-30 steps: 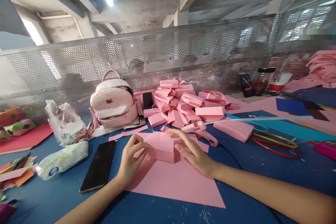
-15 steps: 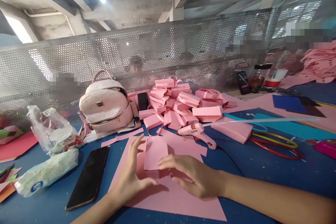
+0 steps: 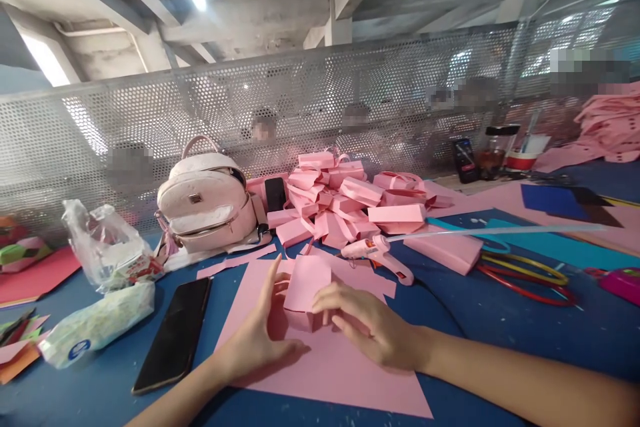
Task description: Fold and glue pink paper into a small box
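Note:
A small folded pink paper box (image 3: 309, 283) stands on a large pink paper sheet (image 3: 380, 383) before me. My left hand (image 3: 263, 330) is at the box's left side, thumb stretched out low and index finger pointing up, with the other fingers bent close to the box wall. On the right, the bent fingers of my right hand (image 3: 357, 323) rest on the box's front right edge; the side under them is hidden. A pink hot glue gun (image 3: 377, 257) with a long clear glue stick lies just beyond, its black cord running right.
Behind is a heap of folded pink paper boxes (image 3: 345, 203) beside a pale backpack (image 3: 207, 203). To the left lie a phone (image 3: 173, 333), a tissue pack (image 3: 100, 323) and a plastic bag (image 3: 107, 247). Coloured loops (image 3: 530, 273) lie right. A perforated metal screen (image 3: 300, 93) stands behind the table.
The box has shifted slightly right and turned, so its front wall shows more. My right fingers have curled in against its edge. My left hand stays beside it, fingers drawn in a little.

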Demonstrator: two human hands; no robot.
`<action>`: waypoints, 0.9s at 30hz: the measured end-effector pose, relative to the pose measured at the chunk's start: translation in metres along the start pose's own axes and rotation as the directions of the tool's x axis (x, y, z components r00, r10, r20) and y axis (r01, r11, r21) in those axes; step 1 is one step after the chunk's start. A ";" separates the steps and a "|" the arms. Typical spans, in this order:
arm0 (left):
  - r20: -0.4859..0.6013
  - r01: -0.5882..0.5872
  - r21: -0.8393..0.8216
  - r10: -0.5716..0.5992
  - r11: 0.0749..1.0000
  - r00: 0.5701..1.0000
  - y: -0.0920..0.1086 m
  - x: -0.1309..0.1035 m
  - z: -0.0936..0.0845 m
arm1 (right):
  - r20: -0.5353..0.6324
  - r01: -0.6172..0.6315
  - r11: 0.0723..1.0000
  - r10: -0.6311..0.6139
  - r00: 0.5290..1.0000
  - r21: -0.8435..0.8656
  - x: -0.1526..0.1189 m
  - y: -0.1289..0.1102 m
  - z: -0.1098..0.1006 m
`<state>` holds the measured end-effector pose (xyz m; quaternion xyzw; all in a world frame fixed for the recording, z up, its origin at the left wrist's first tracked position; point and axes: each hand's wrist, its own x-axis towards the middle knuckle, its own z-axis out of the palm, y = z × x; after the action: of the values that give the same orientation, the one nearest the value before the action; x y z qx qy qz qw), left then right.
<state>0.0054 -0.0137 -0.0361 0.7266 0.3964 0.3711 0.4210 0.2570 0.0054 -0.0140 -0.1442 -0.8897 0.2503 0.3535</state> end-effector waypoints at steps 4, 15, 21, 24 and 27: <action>-0.033 0.021 -0.049 -0.023 0.999 0.999 -0.003 0.002 0.003 | -0.101 -0.145 0.984 0.134 0.986 -0.105 0.001 0.002 0.001; -0.032 0.031 -0.175 -0.038 0.984 0.999 -0.008 0.003 0.004 | -0.074 -0.327 0.909 0.319 0.945 -0.261 -0.001 0.008 0.007; -0.034 0.037 -0.169 -0.043 0.985 0.998 -0.004 0.002 0.007 | -0.103 -0.357 0.900 0.342 0.934 -0.250 0.000 0.009 0.006; -0.074 0.027 -0.086 -0.034 0.996 0.997 -0.002 0.001 0.007 | -0.086 -0.313 0.925 0.301 0.950 -0.216 -0.001 0.009 0.007; -0.123 0.012 0.053 -0.006 0.999 0.992 0.000 0.002 0.005 | -0.054 -0.258 0.946 0.253 0.966 -0.198 -0.001 0.007 0.007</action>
<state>0.0104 -0.0133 -0.0373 0.7117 0.4346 0.4024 0.3777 0.2533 0.0082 -0.0224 -0.2970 -0.8794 0.1997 0.3139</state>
